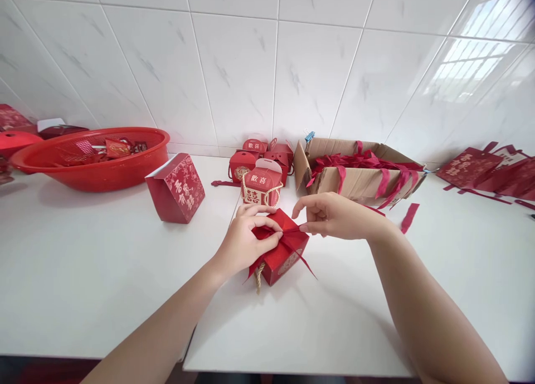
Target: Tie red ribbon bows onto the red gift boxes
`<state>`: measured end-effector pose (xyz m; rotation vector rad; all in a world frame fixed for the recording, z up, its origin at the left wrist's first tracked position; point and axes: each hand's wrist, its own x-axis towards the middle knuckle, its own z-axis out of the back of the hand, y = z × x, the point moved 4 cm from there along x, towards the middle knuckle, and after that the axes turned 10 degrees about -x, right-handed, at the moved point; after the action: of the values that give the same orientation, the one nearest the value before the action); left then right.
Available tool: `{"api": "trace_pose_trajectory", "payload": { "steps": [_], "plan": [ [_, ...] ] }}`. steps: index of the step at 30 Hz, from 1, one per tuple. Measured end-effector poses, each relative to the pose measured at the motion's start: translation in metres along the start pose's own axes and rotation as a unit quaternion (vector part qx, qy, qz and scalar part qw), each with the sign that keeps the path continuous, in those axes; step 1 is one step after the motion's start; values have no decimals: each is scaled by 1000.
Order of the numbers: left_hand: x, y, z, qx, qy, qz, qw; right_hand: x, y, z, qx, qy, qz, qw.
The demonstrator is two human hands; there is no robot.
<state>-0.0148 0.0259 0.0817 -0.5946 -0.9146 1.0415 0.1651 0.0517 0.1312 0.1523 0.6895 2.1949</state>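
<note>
A small red gift box [279, 259] sits on the white table in front of me, with a round gold emblem on its near side. Twisted rope [258, 278] hangs from its left end. Dark red ribbon [305, 261] crosses its top in a bow, and loose tails hang over the sides. My left hand [248, 236] rests on the top left of the box, thumb and index finger pinching the bow near its middle. At the right, my right hand [330, 218] is closed in a pinch on the ribbon beside the box's edge.
Behind the gift box stand several finished red boxes [261, 180]. A cardboard box [351, 183] of red ribbons is right of them, a cut ribbon piece [410, 218] near it. Leftward are a tall red box [179, 189] and a red plastic basket [104, 172]. Flat red cartons [472, 166] lie far right.
</note>
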Motion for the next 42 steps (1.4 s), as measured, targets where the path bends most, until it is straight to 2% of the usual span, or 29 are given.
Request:
{"api": "trace_pose_trajectory", "payload": {
  "steps": [3,6,10,15,20,26,31,33,35,39,42],
  "plan": [
    [0,-2,3,-14,4,-8,1000,-1,0,1,-9,-6,6,1000],
    [0,-5,12,-64,-24,-8,998,-5,-4,6,-8,-9,8,1000],
    [3,-3,23,-109,-53,8,993,-13,-9,11,-21,37,5,999],
    [5,7,20,-81,6,54,995,-12,-8,10,-46,32,-8,998],
    [5,6,15,-93,41,34,994,-6,-7,1,-51,52,-23,997],
    [4,1,12,-100,76,31,991,-3,-3,-4,26,102,-23,994],
    [3,-6,18,-171,77,12,982,0,-1,-8,82,138,-15,987],
    [2,-10,20,-180,75,-11,981,4,-1,-9,103,114,-13,988],
    [2,-10,21,-180,76,-15,981,9,-1,-11,102,59,-27,993],
    [2,-6,18,-193,61,19,979,16,0,-19,68,-49,-81,993],
    [4,-2,17,-202,44,43,978,18,4,-26,68,-76,-85,991]
  ]
}}
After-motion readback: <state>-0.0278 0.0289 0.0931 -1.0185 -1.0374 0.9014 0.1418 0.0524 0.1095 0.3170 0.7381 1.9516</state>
